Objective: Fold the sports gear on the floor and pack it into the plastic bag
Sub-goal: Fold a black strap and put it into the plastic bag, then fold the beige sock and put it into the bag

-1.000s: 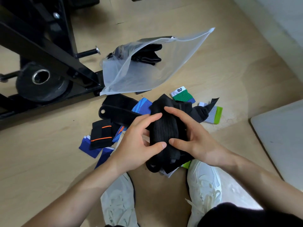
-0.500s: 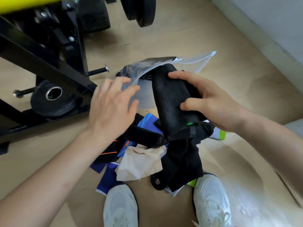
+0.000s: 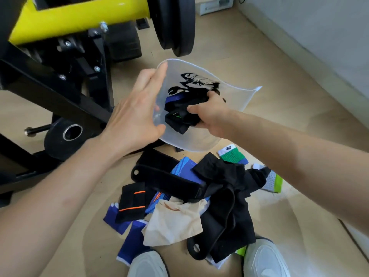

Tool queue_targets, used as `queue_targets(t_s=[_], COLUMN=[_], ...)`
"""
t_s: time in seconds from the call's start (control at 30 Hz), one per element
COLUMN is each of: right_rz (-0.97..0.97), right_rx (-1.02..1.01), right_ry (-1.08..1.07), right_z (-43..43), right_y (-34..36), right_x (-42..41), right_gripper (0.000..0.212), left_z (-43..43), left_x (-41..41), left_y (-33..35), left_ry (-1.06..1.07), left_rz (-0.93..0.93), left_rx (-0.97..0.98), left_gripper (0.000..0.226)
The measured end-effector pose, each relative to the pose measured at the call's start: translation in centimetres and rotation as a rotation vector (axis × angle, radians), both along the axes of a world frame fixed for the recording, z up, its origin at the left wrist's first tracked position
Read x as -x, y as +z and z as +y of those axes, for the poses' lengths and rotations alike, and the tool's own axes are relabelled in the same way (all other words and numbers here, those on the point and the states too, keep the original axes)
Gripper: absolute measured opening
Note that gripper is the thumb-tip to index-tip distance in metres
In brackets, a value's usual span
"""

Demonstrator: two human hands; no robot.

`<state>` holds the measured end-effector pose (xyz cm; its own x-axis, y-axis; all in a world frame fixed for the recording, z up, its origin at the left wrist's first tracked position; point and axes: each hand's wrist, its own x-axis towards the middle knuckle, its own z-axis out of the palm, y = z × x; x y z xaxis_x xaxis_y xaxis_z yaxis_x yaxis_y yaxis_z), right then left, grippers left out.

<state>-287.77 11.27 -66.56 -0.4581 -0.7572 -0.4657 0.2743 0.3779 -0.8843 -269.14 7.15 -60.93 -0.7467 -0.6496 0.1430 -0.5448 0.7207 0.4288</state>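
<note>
Frosted plastic bag (image 3: 235, 100) is held up with its mouth gaping, the left hand (image 3: 135, 110) pinching its left edge, while the right hand (image 3: 211, 114) is inside the bag with fingers clamped round a folded black piece (image 3: 179, 120). Rest of the sports gear (image 3: 189, 196) sits in a loose pile on the wooden floor (image 3: 279, 66) just below the bag, by the person's white shoes (image 3: 149, 264). Left of the bag there's a yellow-and-black gym machine (image 3: 60, 23).
</note>
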Motion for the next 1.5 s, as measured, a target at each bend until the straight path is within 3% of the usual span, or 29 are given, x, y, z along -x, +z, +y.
queue_targets(t_s=[0.1,0.17,0.23,0.33,0.43,0.57,0.67,0.83,1.0,1.13,1.23,1.33,1.5], right_rz=[-0.033,0.005,0.042,0.417,0.781,0.896,1.006,1.073,1.04,0.957,0.919,0.962,1.025], right_rx=[0.007,0.003,-0.094,-0.253,-0.264,-0.12,0.074,0.327,0.22,-0.027,-0.066,-0.095,-0.131], right_ry=[-0.033,0.039,0.264,0.537,0.669,0.693,0.589,0.39,0.336,0.434,0.524,0.566,0.528], right_z=[-3.2,-4.5,-4.5,-3.7,-2.6,0.3,4.0,12.1,17.9,20.7,21.5,21.5,20.6], right_y=[-1.9,-3.5,-4.4,-5.4,-5.0,-3.2,-1.4,-0.3,-4.1,-9.1,-11.9,-13.8,-15.2], right_x=[-0.7,-0.4,0.2,1.5,1.6,1.1,0.5,-1.0,0.2,0.9,0.4,-0.2,0.7], right_gripper=[0.051,0.091,0.104,0.087,0.076,0.048,0.031,0.015,0.011,0.031,0.058,0.062,0.028], left_z=[-0.7,-1.2,-1.6,-2.1,-2.1,-1.1,0.2,4.4,10.2,12.7,13.3,12.9,11.9], left_x=[0.3,0.4,0.4,0.2,-0.1,-0.5,-1.2,-3.3,-5.4,-5.3,-5.1,-5.7,-7.8], left_y=[0.1,0.2,0.3,0.1,-0.5,-1.3,-1.9,-3.7,-8.5,-14.0,-17.0,-19.0,-20.4], left_ry=[0.008,0.011,0.014,0.012,0.02,0.011,0.01,0.12,0.183,0.072,-0.036,-0.078,0.008], left_rz=[0.039,0.074,0.096,0.105,0.105,0.158,0.272,0.377,0.346,0.112,-0.157,-0.449,-0.285], left_rx=[-0.002,-0.012,-0.033,-0.052,-0.062,-0.066,-0.039,0.109,-0.015,-0.147,-0.198,-0.254,-0.334], left_gripper=[0.121,0.119,0.12,0.122,0.122,0.109,0.089,0.051,0.028,0.033,0.058,0.069,0.016])
